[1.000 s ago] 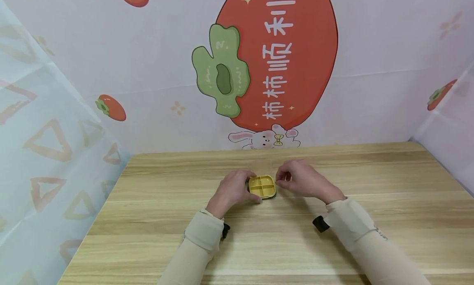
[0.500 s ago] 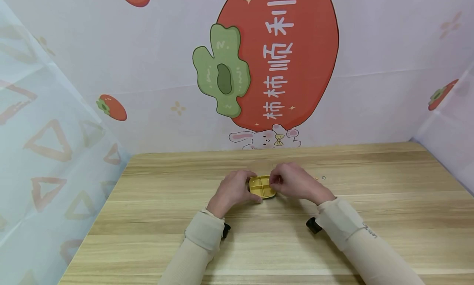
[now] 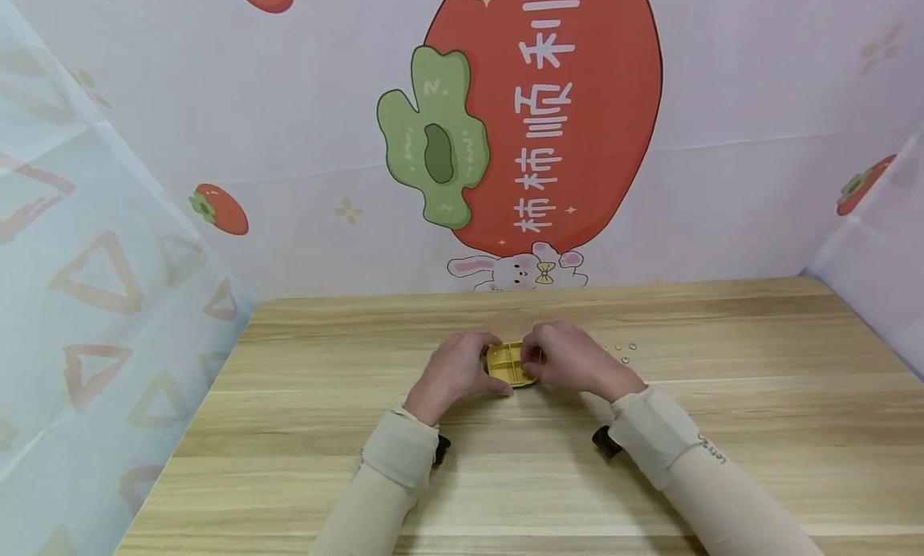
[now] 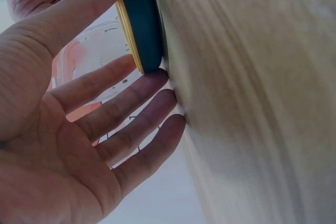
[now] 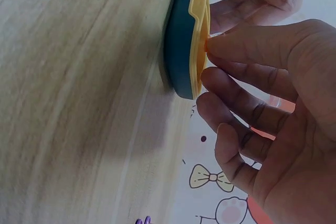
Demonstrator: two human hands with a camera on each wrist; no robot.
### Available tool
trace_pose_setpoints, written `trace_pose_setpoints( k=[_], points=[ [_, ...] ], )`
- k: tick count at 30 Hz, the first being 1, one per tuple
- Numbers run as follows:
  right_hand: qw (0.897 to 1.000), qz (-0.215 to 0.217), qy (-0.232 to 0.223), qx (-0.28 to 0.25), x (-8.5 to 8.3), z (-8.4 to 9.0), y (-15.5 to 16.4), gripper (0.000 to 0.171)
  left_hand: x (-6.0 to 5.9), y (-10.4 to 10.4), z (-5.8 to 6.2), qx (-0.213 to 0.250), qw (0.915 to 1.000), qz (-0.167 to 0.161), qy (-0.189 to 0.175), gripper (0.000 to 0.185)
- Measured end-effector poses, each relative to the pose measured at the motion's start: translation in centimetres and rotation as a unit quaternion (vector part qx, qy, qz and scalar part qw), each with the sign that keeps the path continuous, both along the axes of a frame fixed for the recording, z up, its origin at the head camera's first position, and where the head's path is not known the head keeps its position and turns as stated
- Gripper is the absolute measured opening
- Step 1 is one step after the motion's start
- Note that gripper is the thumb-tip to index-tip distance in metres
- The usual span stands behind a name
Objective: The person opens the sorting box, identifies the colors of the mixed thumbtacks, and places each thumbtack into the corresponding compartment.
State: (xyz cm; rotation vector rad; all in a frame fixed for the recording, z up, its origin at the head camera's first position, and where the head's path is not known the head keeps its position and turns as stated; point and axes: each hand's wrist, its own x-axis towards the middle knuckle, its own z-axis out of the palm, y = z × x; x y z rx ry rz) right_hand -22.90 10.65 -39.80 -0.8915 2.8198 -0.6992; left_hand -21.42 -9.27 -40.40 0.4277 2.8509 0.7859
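A small pillbox [image 3: 512, 364] with a yellow four-compartment inside and a dark teal outer shell [image 5: 179, 40] lies on the table. My left hand [image 3: 456, 371] holds it from the left, thumb at the near side and fingers at the far side. Over its right compartments is my right hand [image 3: 575, 362], thumb and forefinger pinched together. In the right wrist view a tiny orange piece [image 5: 207, 44] shows at the thumb tip, mostly covered by the fingers. The right hand hides part of the box in the head view.
Several tiny ring-like pieces [image 3: 625, 359] lie on the wooden table [image 3: 346, 428] to the right of my right hand. A clear lid [image 3: 508, 322] is raised behind the box. A printed cloth wall [image 3: 303, 243] stands along the table's back edge.
My right hand has moved left from the box's right edge to over its right compartments, uncovering the tiny pieces on the table. The left hand keeps its hold on the box.
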Motion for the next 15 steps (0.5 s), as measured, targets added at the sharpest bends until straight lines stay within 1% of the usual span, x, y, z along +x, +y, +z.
trace_pose_setpoints(
  k=[7, 15],
  points=[
    [1.000, 0.000, 0.002, 0.005, -0.12, -0.38, -0.09, 0.010, -0.06, -0.01, -0.01, -0.008, 0.9999, -0.002, 0.007, 0.069],
    [1.000, 0.000, 0.002, 0.005, -0.06, -0.32, -0.16, 0.009, -0.03, 0.04, 0.10, -0.005, 1.0000, -0.003, 0.008, 0.067]
  ],
)
